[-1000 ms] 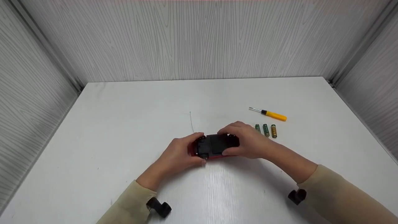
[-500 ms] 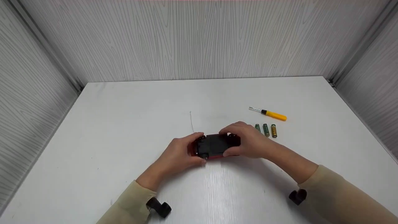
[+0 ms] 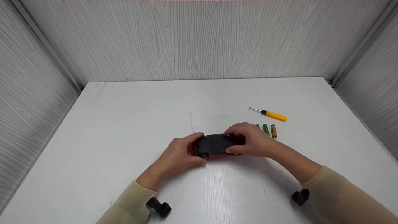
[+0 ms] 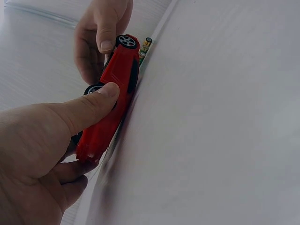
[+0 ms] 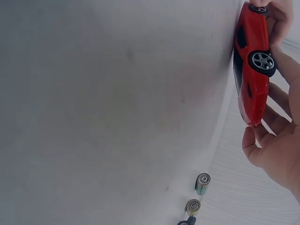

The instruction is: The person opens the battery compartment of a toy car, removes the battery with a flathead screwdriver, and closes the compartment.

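Observation:
A red toy car (image 3: 217, 146) lies upside down in the head view, its black underside facing up. My left hand (image 3: 178, 155) grips its left end, the thumb on the near side by a wheel and the fingers on the far side. Across the right end lies my right hand (image 3: 256, 141), thumb on the black battery cover (image 3: 219, 143) and fingers along the far edge. That cover looks flush with the underside. In the left wrist view the car's red side (image 4: 117, 70) shows, with the left thumb pressed against it. The right palm hides the car's right end from the head camera.
Three small batteries (image 3: 274, 131) stand or lie in a row beyond the right hand, partly covered by it. Behind them is a screwdriver (image 3: 273, 115) with a yellow handle. A thin wire antenna (image 3: 191, 122) runs from the car's far side. Panelled walls enclose the white table (image 3: 140, 109).
The black cover, standing slightly proud a second ago, now appears level with the underside. My right hand has slid a little to the right along the car; the left hand has stayed put.

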{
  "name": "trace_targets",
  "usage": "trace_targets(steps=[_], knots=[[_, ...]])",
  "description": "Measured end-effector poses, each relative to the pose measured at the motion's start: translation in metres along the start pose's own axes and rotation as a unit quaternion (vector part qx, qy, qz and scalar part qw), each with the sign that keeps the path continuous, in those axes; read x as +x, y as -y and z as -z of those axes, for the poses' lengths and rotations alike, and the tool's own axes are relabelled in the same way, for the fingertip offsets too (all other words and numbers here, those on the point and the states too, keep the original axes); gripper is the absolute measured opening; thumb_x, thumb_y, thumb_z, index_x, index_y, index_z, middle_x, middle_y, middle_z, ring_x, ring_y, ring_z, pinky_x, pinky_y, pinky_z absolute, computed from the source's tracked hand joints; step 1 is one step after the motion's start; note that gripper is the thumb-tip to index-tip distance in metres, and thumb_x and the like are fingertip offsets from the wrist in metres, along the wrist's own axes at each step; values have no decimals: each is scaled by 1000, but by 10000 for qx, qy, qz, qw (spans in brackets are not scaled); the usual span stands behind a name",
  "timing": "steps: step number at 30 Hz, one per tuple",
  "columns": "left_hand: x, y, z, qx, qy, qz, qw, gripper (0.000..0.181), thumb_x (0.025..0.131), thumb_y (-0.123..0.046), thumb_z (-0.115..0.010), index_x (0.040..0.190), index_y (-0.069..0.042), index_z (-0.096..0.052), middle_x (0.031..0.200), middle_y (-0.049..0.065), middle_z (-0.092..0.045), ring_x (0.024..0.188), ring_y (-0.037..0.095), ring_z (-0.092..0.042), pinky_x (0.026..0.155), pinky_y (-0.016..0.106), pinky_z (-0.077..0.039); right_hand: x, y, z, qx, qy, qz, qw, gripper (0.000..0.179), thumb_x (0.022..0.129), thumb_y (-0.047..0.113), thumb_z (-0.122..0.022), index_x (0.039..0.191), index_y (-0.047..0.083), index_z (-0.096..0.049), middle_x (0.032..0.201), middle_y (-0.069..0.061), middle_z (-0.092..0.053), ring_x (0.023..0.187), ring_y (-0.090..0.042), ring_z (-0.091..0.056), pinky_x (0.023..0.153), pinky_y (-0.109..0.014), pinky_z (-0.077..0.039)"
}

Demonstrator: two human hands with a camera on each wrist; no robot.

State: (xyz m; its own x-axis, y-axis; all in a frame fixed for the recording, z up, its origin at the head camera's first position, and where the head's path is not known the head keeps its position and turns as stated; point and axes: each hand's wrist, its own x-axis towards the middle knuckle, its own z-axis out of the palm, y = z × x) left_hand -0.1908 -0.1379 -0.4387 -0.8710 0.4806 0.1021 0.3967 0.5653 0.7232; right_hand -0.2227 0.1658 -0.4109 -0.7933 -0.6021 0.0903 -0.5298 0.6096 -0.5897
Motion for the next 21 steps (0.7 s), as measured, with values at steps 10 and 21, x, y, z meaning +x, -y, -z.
trace_targets(steps=[10,21], knots=[[1,0,0,-68,50,124,9999,87,82,-29,-95,157,-16,-53,146,1,-64,137,18,-57,118,41,-41,-1,-4,0,83,66,6,9999,45,91,34,-87,132,22,-73,131,6,-68,122,-21,-59,103,-48,-49],[0,-1,0,-114,42,143,9998,87,82,-29,-95,157,-15,-53,149,2,-62,138,20,-56,118,43,-41,1,-3,0,163,48,109,9998,44,91,32,-86,131,20,-74,129,5,-69,120,-20,-60,103,-48,-49]])
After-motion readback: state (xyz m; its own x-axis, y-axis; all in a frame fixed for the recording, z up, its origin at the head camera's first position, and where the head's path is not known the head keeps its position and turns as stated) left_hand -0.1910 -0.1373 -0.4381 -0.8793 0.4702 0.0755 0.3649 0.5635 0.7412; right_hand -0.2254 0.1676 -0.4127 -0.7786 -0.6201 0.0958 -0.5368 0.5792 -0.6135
